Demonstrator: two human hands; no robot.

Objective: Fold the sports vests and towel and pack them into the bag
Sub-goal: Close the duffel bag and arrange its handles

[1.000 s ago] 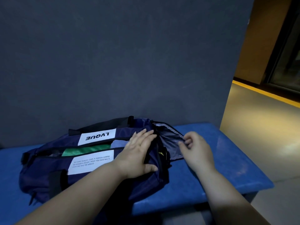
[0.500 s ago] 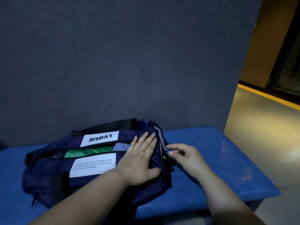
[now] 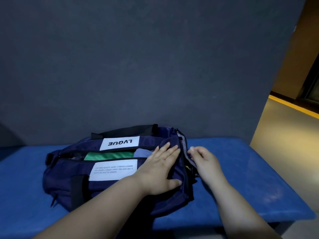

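Packing looks nearly done to me: the navy fabric duffel bag [image 3: 69, 178] lies on the blue padded bench [image 3: 250, 169], a folded green garment [image 3: 110, 155] and pale blue cloth [image 3: 141, 152] showing through its unzipped top. My left hand [image 3: 158, 169] presses flat, fingers straight, on the bag's right end; my right hand [image 3: 205, 163], fingers curled, pinches the grey-lined end flap [image 3: 183, 147]. Next, I judge, that flap needs closing, then the top zip
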